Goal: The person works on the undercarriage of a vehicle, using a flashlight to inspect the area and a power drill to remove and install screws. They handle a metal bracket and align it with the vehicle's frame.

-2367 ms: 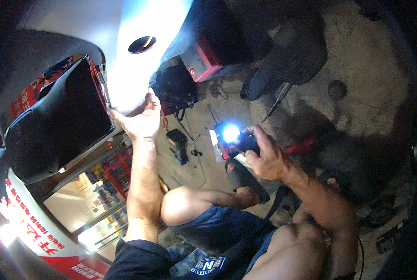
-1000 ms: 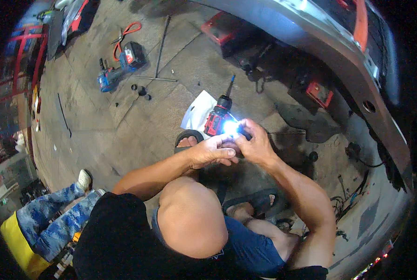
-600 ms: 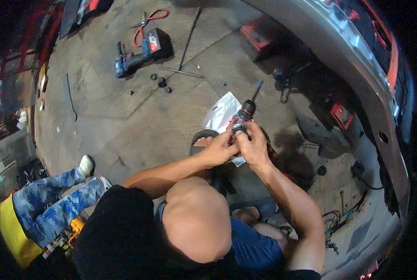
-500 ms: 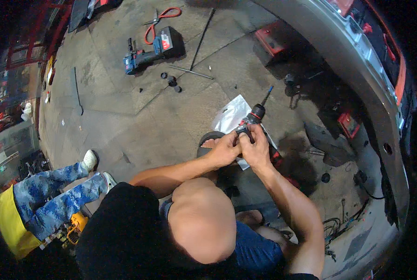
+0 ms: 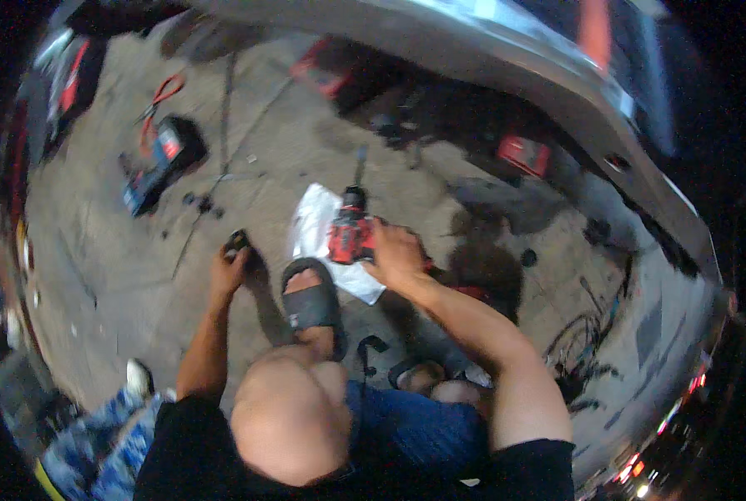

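Observation:
My right hand [image 5: 398, 255] is closed round the back of a red and black cordless drill [image 5: 350, 238]. The drill is over a white plastic bag [image 5: 310, 219] on the floor, its chuck and long bit pointing away from me. Out to the left, above the concrete, my left hand [image 5: 227, 269] pinches a small dark piece [image 5: 237, 242], too blurred to name. Between the hands is my foot in a grey sandal [image 5: 313, 302].
At far left lie a blue power tool [image 5: 152, 179] with a black battery and red-handled scissors [image 5: 170, 86]. A car body panel [image 5: 556, 83] arches along the far and right side, with a red box [image 5: 523, 155] beneath it. Another person's camouflage-clad legs [image 5: 106, 442] are at lower left.
My left hand has left the drill and moved left, now with a small dark piece. My right hand keeps hold of the drill. The whole view has turned and shifted.

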`<state>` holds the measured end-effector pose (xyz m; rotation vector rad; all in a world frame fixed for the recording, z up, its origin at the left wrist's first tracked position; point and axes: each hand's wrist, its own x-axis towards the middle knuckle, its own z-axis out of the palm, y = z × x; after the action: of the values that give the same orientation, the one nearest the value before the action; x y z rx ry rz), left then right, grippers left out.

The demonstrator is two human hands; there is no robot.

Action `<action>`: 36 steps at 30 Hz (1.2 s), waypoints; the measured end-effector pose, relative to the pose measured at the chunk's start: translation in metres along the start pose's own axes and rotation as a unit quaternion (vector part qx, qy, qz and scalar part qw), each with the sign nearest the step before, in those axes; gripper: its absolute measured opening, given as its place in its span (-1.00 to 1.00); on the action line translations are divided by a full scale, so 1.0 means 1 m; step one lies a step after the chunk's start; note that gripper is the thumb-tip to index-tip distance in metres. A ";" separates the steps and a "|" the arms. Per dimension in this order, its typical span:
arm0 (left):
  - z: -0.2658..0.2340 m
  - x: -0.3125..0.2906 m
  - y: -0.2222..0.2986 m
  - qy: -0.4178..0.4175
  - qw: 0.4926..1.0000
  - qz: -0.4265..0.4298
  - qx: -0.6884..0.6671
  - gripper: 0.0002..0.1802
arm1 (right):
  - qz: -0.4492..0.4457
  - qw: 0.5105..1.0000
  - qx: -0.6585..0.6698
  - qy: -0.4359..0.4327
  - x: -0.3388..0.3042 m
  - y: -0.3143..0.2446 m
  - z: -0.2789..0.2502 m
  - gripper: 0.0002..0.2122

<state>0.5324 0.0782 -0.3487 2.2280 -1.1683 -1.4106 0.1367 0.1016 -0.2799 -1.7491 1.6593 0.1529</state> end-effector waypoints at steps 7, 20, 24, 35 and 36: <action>-0.019 -0.024 0.123 0.037 0.957 0.180 0.226 -0.47 | -0.045 0.994 0.078 0.064 -0.032 0.024 -0.022 -0.28; 0.239 -0.099 0.393 -0.394 0.891 0.221 0.045 -0.66 | -0.007 0.878 0.309 0.365 -0.192 0.104 -0.077 -0.47; 0.247 -0.066 0.345 -0.241 0.880 0.399 0.088 -0.64 | 0.001 0.876 0.286 0.388 -0.192 0.108 -0.064 -0.59; 0.073 0.031 0.165 0.052 0.811 0.427 0.397 -0.73 | -0.003 0.805 0.183 0.564 -0.180 0.128 -0.030 -0.52; 0.080 0.029 0.166 0.032 0.808 0.432 0.399 -0.74 | 0.049 0.797 0.149 0.583 -0.176 0.132 -0.029 -0.53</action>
<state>0.3892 -0.0347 -0.3091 1.5898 -2.6196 -0.4706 -0.0242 0.2410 -0.2180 -1.5335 2.3799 -1.3308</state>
